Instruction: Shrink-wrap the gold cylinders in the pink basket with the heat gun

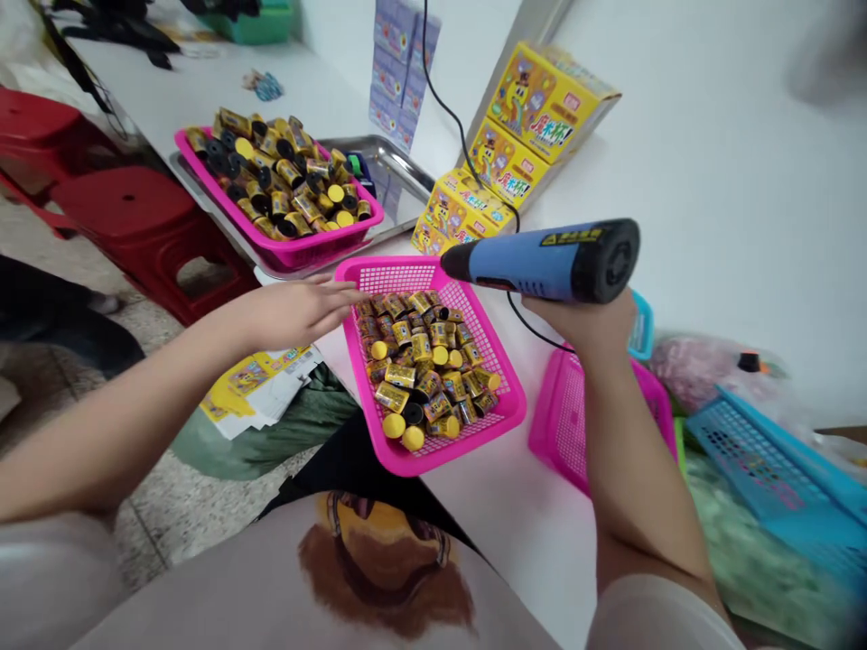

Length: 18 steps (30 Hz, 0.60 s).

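My right hand (592, 323) grips a blue and black heat gun (535, 260), whose black nozzle points left over the far edge of a pink basket (433, 462). Inside this basket lie several small yellow-wrapped cups (421, 348), some with yellow ends showing and some with black. My left hand (298, 311) is stretched out flat at the basket's left rim, fingertips reaching over it, with nothing held. Whether those fingers touch the rim I cannot tell. The gun's handle is mostly hidden by my right hand.
Another pink basket (284, 244) heaped with similar cups sits on a metal tray (399, 171). Yellow boxes (528, 117) stand against the wall, and a black cable (455, 113) hangs past them. At right are a third pink basket (559, 424) and a blue basket (765, 460). Red stools (135, 212) stand left.
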### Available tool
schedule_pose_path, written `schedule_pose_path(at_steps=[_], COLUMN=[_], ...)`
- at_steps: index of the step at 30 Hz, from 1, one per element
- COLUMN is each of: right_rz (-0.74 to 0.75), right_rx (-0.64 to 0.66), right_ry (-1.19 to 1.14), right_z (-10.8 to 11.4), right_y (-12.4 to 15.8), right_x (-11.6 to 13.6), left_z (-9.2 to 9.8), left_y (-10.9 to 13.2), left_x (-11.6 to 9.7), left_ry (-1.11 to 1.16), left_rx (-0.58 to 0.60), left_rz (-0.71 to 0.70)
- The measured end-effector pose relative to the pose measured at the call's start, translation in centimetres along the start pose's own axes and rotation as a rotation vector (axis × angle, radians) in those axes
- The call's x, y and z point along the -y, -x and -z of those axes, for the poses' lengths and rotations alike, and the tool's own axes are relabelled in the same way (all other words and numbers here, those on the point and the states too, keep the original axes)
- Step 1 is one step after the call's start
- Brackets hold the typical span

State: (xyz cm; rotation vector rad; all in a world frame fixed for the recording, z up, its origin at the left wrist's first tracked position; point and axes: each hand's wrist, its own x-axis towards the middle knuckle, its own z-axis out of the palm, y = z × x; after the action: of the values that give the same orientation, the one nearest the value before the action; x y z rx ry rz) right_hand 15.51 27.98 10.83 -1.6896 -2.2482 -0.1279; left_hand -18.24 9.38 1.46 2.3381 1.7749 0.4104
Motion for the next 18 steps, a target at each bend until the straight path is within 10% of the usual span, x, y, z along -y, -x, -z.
schedule_pose_path(at_steps=[8, 18], right_rz=[0.096, 0.091], right_rx=[-0.004, 0.060], right_ry=[0.203, 0.117], right_z=[-1.7, -1.6], right_y=[-1.7, -1.5], right_x=[2.8, 2.1], left_z=[-4.0, -4.8], left_y=[13.9, 13.5], left_x=[-1.0, -1.0], left_ry=[0.100, 0.127], left_rx=[-0.323, -0.328], left_rz=[0.143, 0.103])
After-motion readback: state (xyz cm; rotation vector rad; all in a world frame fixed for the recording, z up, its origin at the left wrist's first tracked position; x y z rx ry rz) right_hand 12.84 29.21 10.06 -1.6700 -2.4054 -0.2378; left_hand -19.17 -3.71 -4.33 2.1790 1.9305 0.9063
